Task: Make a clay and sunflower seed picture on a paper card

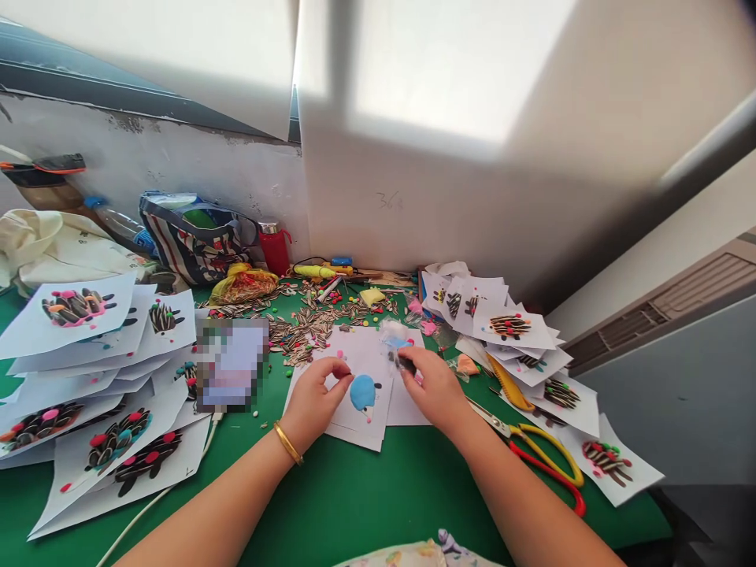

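A white paper sheet (348,346) lies between my hands. On it is a flat, rounded blue clay shape (364,392) with a small black piece at its right edge and a pale, pointed lower end with a pink dot. My left hand (319,398), with a gold bangle at the wrist, is closed in a pinch just left of the blue shape; whatever it pinches is too small to name. To the right, my right hand (434,386) is closed on a dark lump (405,363), seemingly clay, beside clear plastic wrapping (394,335).
Loose sunflower seeds (301,332) and small colored balls are scattered behind the paper. Stacks of seed-decorated sheets stand at left (124,346) and right (520,339). Scissors (531,453) lie beside my right forearm. A blurred device (233,362) with a white cable sits at left.
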Tool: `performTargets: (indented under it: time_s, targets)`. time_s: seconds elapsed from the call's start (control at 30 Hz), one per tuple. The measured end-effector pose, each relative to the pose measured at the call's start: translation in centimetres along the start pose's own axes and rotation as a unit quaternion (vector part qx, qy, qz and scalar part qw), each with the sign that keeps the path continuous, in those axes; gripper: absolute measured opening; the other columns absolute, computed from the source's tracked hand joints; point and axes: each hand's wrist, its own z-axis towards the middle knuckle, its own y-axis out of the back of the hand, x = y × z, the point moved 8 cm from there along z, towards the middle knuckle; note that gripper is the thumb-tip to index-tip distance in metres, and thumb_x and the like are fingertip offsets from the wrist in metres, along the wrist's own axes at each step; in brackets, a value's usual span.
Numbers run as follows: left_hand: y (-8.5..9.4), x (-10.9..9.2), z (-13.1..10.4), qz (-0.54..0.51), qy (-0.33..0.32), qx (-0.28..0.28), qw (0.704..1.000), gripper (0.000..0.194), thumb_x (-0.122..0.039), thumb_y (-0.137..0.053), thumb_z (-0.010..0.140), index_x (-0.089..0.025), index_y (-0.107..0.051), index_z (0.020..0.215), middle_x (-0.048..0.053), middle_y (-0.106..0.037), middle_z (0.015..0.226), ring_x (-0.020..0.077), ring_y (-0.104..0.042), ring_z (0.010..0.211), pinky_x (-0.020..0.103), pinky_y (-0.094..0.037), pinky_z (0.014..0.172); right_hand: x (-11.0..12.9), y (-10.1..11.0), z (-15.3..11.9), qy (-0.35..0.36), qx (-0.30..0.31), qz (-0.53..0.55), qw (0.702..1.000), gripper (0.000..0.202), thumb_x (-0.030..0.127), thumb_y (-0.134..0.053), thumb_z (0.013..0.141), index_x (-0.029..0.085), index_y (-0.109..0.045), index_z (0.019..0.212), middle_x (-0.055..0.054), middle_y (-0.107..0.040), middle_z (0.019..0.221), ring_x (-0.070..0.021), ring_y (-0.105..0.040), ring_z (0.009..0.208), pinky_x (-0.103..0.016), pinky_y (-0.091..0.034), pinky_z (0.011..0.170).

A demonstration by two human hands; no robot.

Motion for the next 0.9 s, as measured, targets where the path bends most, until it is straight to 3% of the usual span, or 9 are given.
performTargets:
  time_s: [0.13, 0.23, 0.43, 0.6, 0.7, 0.83, 0.9]
  targets:
    - [-0.1, -2.3, -0.7, -0.035, -0.036, 0.006, 0.999, 0.007, -0.026, -0.060, 0.085, -0.020, -0.063, 0.083, 0.002, -0.064, 0.081, 0.0164, -0.060, 0.079, 0.031, -0.050, 0.075, 3.2, -2.4, -0.7, 0.020, 0.057, 0.061, 0.996, 0.028, 0.020, -0.053, 0.088, 0.022, -0.059, 0.115, -0.006, -0.067, 0.111, -0.0213, -0.061, 0.102, -0.036, -0.048, 0.090]
    - [-0.4, -2.8, -1.0, -0.024, -0.052, 0.020, 0.998, 0.008, -0.026, -0.059, 0.087, -0.021, -0.065, 0.084, 0.003, -0.063, 0.083, 0.0181, -0.059, 0.084, 0.033, -0.049, 0.079, 4.2, -3.3, -1.1, 0.030, 0.069, 0.080, 0.994, 0.028, 0.019, -0.053, 0.088, 0.022, -0.059, 0.115, -0.007, -0.067, 0.109, -0.0206, -0.062, 0.099, -0.036, -0.049, 0.088]
    - [-0.9, -2.6, -1.3, 0.037, -0.071, 0.045, 0.996, 0.020, -0.028, -0.050, 0.094, -0.023, -0.069, 0.099, 0.005, -0.063, 0.089, 0.0187, -0.058, 0.088, 0.033, -0.048, 0.080, 3.9, -3.5, -1.2, 0.012, 0.060, 0.119, 0.991, 0.026, 0.021, -0.052, 0.090, 0.022, -0.061, 0.113, -0.006, -0.067, 0.107, -0.0199, -0.061, 0.098, -0.034, -0.050, 0.087]
    - [-1.7, -4.3, -1.8, 0.127, -0.161, 0.095, 0.974, 0.029, -0.031, -0.049, 0.094, -0.022, -0.064, 0.117, 0.009, -0.065, 0.102, 0.0220, -0.058, 0.094, 0.038, -0.046, 0.084, 2.7, -3.9, -1.3, -0.055, 0.071, 0.188, 0.978, 0.023, 0.025, -0.048, 0.093, 0.021, -0.065, 0.108, -0.006, -0.069, 0.101, -0.0195, -0.062, 0.093, -0.032, -0.051, 0.082]
    - [-2.1, -4.8, -2.0, 0.162, -0.199, 0.113, 0.960, 0.030, -0.034, -0.056, 0.090, -0.019, -0.064, 0.115, 0.010, -0.067, 0.102, 0.0241, -0.059, 0.093, 0.040, -0.047, 0.084, 2.5, -4.1, -1.4, -0.090, 0.084, 0.244, 0.962, 0.024, 0.027, -0.047, 0.093, 0.020, -0.066, 0.106, -0.005, -0.069, 0.100, -0.0189, -0.063, 0.092, -0.031, -0.051, 0.082]
    - [-1.4, -4.3, -1.9, 0.141, -0.183, 0.070, 0.970, 0.021, -0.026, -0.050, 0.093, -0.020, -0.070, 0.096, 0.007, -0.069, 0.085, 0.0205, -0.061, 0.082, 0.036, -0.048, 0.077, 4.1, -4.2, -1.5, -0.055, 0.151, 0.249, 0.955, 0.023, 0.025, -0.046, 0.094, 0.021, -0.067, 0.101, -0.003, -0.069, 0.093, -0.0172, -0.063, 0.086, -0.029, -0.051, 0.078]
    - [-0.7, -3.6, -1.6, 0.090, -0.151, 0.042, 0.984, 0.021, -0.026, -0.052, 0.093, -0.021, -0.069, 0.104, 0.006, -0.070, 0.088, 0.0189, -0.062, 0.084, 0.034, -0.049, 0.078, 4.2, -3.7, -1.3, -0.025, 0.151, 0.210, 0.966, 0.022, 0.025, -0.046, 0.093, 0.021, -0.066, 0.102, -0.003, -0.069, 0.094, -0.0176, -0.062, 0.087, -0.029, -0.050, 0.079]
